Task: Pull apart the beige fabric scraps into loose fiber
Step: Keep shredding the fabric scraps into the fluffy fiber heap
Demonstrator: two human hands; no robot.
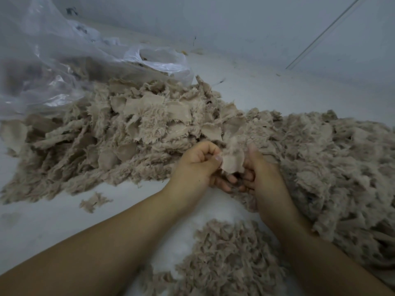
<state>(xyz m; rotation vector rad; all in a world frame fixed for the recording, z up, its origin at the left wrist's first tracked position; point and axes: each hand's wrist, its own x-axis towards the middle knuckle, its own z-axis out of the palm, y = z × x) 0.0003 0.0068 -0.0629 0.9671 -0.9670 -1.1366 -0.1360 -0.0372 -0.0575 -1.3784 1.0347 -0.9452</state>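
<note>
A wide heap of beige furry fabric scraps (132, 129) lies across the white floor from the left to the middle. At the centre, both my hands hold one small beige scrap (232, 161). My left hand (196, 165) pinches its left edge between thumb and curled fingers. My right hand (258, 171) grips its right side, fingers curled underneath. To the right spreads a large mass of fluffier, pulled-apart beige fiber (333, 163). A smaller mound of loose fiber (226, 257) sits between my forearms near the bottom.
A crumpled clear plastic bag (53, 67) lies at the upper left, partly over the scrap heap. One stray scrap (94, 201) rests alone on the floor at lower left. A pale wall (235, 28) runs along the back, with a thin dark line (320, 35) slanting across it.
</note>
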